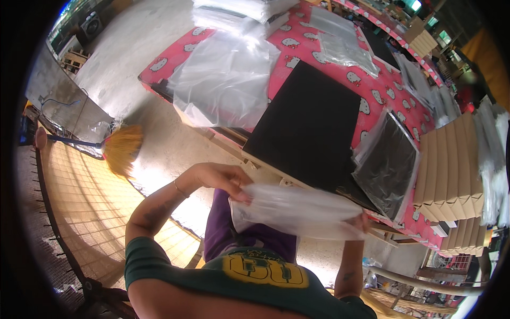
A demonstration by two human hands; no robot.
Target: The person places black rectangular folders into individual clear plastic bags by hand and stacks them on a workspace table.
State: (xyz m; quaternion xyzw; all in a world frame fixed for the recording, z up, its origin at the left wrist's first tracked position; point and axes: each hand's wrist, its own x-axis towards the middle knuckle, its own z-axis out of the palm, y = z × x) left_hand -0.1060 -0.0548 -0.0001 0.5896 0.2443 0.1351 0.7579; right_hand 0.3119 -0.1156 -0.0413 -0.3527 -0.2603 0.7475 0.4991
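Between my two hands, in front of my body and near the table's front edge, stretches a clear plastic bag [303, 212]. My left hand [226, 179] pinches its left end, thumb against the fingers. At the other end my right hand [362, 222] grips the plastic, its fingers partly hidden behind the film. Just beyond the bag a flat black board [308, 125] lies on the table, its near edge at the table's front. To its right is a similar black panel [390, 165] inside a clear plastic sleeve.
Loose clear bags [223, 80] cover the left part of the pink patterned table [350, 80]. More stacked plastic [239, 16] lies behind them. Stacked brown cartons [451, 167] stand at the right. A broom [122, 151] leans at the left near a woven mat [90, 196].
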